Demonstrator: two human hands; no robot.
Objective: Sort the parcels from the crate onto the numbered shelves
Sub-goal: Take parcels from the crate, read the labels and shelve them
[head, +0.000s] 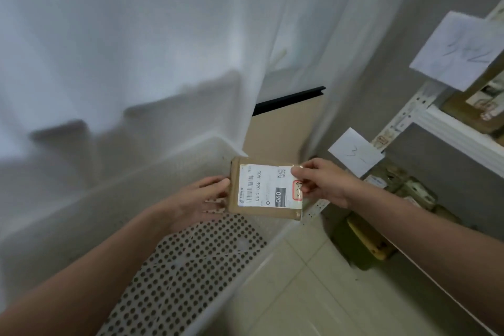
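One cardboard parcel [266, 189], above the perforated crate [191, 267]: we are gripping its left edge with our left hand [201, 198], pinching its right with our right hand [324, 183]. Advised: holding it level while matching its handwritten code [297, 191] to a shelf tag [356, 151].

A single wide-angle camera worn on the head looks forward and steeply down, tilted, from close above the parcel [266, 211] at mid-frame, taking in the perforated crate [191, 267] at lower left, the curtain [136, 35] above it and the shelf rack [450, 128] along the right edge.
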